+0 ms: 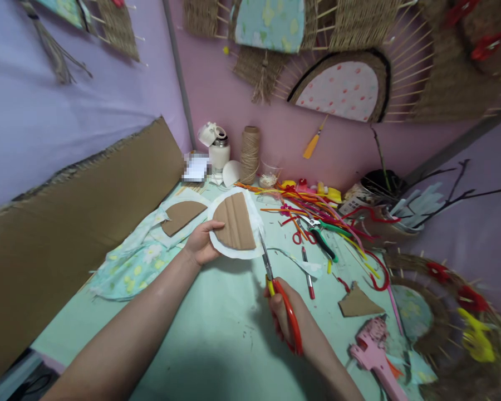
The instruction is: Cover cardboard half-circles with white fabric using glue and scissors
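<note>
Between left grip's [204, 243] pinching thumb and fingers sits cardboard half-disc [235, 223], seemingly by its edge.

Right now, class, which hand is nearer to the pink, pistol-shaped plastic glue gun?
Right. The right hand is to the left of the glue gun; the left hand is farther left and farther forward.

The person's hands [204, 245], wrists [190, 257] and rounded forearms [150, 317] are bare.

1. Looks like a craft corner.
2. Has woven string art [363, 25] hung on the pink far wall [212, 78].
3. Has scissors [293, 326] in the middle, a pink glue gun [374, 356] near right, a string roll [250, 156] far back.
</note>
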Demonstrator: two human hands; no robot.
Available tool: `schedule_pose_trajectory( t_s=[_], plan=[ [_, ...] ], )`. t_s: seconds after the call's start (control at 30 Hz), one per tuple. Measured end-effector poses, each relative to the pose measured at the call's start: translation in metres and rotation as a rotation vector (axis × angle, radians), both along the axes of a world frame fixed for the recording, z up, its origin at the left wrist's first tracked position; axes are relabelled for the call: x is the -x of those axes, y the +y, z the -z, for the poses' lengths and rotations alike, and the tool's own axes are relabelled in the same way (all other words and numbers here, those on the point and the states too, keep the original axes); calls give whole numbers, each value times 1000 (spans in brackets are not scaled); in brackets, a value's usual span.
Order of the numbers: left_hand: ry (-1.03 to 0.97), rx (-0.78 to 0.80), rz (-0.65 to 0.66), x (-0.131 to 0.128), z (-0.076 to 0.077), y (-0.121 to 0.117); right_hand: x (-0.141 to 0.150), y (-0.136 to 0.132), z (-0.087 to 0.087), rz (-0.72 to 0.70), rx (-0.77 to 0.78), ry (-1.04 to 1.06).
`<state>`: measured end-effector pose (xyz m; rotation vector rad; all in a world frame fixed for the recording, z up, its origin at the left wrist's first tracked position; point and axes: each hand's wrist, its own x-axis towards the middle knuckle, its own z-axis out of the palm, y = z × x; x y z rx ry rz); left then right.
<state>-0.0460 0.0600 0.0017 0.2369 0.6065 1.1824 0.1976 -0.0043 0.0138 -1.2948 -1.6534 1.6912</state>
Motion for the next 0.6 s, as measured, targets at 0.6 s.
schedule_pose_trajectory(
  t_s=[0.6],
  plan=[
    [3,-29,16,4,5,1,1,1,0,20,23,-8]
  ],
)
